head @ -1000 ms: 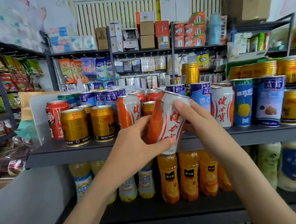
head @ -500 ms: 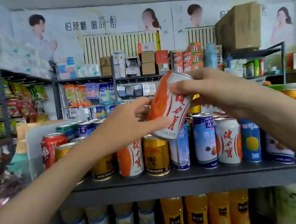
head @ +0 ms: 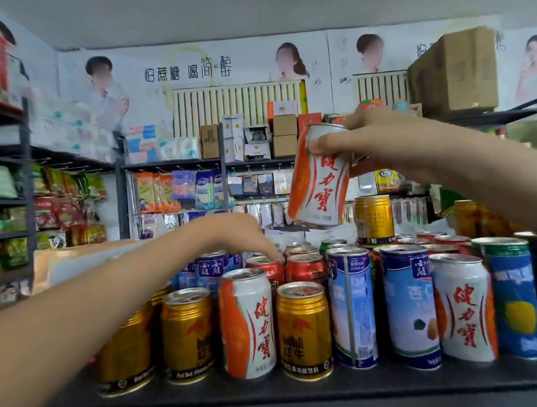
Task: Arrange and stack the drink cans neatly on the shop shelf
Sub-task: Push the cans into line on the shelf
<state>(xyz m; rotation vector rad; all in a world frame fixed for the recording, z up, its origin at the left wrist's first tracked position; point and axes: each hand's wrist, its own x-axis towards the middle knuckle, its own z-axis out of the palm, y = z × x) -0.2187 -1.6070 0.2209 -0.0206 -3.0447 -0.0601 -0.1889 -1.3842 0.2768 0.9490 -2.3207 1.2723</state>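
Note:
My right hand grips an orange-and-white can by its top and holds it, slightly tilted, high above the back rows of cans. My left hand reaches over the front row, its fingers pointing down onto the top of a red can in the second row. Several cans stand on the dark shelf: gold ones, another orange-and-white can, tall blue-and-white cans. One gold can stands stacked on the back row.
A second orange-and-white can stands at the front right beside a blue can with a lemon picture. Behind the shelf stand other racks with snack bags and cardboard boxes. A large carton sits on the rack at upper right.
My left hand let go of the orange-and-white can and dropped to the red can. My right hand alone carried the can higher and to the right. The camera view rose.

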